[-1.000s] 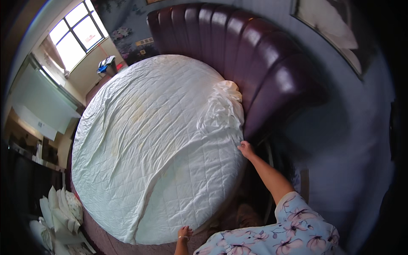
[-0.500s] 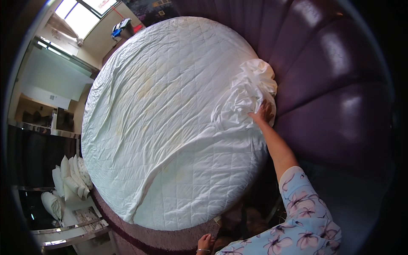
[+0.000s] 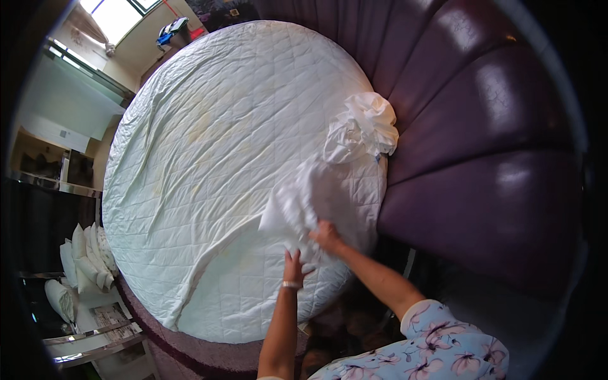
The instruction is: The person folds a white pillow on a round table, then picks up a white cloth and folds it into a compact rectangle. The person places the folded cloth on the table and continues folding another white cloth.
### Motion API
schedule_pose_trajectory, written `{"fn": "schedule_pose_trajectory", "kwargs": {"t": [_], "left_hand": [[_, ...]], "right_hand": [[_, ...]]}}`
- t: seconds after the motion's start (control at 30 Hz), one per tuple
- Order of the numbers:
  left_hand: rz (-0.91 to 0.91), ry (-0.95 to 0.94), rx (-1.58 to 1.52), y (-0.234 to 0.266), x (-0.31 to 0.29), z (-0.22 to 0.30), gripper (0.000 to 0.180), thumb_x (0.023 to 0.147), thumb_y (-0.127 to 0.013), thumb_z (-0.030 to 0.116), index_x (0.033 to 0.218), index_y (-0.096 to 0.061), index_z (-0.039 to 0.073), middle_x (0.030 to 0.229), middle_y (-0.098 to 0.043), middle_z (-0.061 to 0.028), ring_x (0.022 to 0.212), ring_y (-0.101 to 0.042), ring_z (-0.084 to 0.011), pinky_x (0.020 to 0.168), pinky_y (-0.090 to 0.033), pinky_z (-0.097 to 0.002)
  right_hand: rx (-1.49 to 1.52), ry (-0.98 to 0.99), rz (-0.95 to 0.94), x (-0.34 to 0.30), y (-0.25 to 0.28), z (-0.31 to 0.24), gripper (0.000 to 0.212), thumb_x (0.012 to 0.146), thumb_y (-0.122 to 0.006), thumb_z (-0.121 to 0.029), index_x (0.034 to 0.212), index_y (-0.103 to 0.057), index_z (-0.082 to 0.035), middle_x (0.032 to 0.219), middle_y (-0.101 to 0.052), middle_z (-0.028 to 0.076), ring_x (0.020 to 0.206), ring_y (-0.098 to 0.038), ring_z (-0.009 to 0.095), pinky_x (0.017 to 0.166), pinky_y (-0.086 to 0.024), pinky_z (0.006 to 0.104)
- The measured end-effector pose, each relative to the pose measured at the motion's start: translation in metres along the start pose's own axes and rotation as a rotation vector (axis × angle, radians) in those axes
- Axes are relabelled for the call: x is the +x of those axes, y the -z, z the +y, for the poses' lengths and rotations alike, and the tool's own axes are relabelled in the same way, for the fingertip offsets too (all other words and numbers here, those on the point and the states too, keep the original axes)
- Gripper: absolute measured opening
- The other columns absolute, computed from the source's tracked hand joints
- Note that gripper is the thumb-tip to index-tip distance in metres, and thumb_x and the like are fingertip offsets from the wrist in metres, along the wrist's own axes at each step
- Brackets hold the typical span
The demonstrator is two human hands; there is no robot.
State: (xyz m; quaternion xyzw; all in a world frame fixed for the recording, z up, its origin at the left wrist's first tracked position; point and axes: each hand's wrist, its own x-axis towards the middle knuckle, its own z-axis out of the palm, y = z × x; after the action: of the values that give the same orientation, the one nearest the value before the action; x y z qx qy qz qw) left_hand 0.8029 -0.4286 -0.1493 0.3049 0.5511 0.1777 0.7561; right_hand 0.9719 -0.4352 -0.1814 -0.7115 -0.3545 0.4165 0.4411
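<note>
My right hand (image 3: 327,237) is closed on a crumpled white sheet (image 3: 294,202), holding part of it above the near right of a round bed. That raised part is blurred by motion. The rest of the cloth lies bunched by the headboard. Just left of it, my left hand (image 3: 294,267), with a bracelet at the wrist, reaches up with fingers apart, close to the sheet's lower edge but holding nothing. Beneath both hands spreads a wrinkled, quilted white mattress cover (image 3: 209,158) with faint yellowish stains.
A tufted purple headboard (image 3: 481,164) curves round the bed's right side. White pillows (image 3: 88,259) stack at the left, with another pillow (image 3: 60,301) below them. Purple carpet (image 3: 190,354) borders the bed's near edge. A dark bin (image 3: 177,33) stands near the window.
My right hand has drawn part of the sheet from the bunch toward me and leftward. My left hand has risen from the near edge to over the bed. The view has shifted slightly.
</note>
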Motion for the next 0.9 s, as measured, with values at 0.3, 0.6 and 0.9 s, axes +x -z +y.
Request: {"fn": "schedule_pose_trajectory", "kwargs": {"t": [0.3,0.6,0.9], "left_hand": [[0.153,-0.025,-0.191,0.034,0.013,-0.069,0.032,0.08,-0.06,0.024,0.105,-0.06,0.003,0.098,-0.062,-0.0063,0.088,-0.058,-0.0199,0.078,-0.047,-0.0318],[0.442,0.22,0.159,0.096,-0.124,-0.146,0.05,0.066,-0.076,0.019,0.109,-0.059,-0.002,0.108,-0.061,-0.0084,0.098,-0.056,-0.0197,0.086,-0.043,-0.0292],[0.567,0.21,0.182,0.116,-0.151,-0.135,0.046,0.065,-0.077,0.017,0.105,-0.061,-0.001,0.1,-0.063,-0.0069,0.083,-0.059,-0.017,0.071,-0.048,-0.0287]], "right_hand": [[-0.273,-0.093,0.503,0.147,0.092,0.037,0.039,0.075,-0.061,-0.026,0.106,-0.054,-0.004,0.104,-0.058,0.019,0.095,-0.057,0.032,0.079,-0.046,0.0393],[-0.65,-0.206,0.946,0.265,0.248,0.136,0.089,0.065,-0.067,-0.029,0.138,-0.02,-0.008,0.135,-0.032,0.019,0.112,-0.048,0.037,0.091,-0.041,0.0446],[-0.685,-0.214,0.416,0.216,0.162,0.091,0.043,0.071,-0.06,-0.039,0.093,-0.062,-0.003,0.095,-0.062,0.024,0.089,-0.059,0.04,0.074,-0.047,0.0478]]}}
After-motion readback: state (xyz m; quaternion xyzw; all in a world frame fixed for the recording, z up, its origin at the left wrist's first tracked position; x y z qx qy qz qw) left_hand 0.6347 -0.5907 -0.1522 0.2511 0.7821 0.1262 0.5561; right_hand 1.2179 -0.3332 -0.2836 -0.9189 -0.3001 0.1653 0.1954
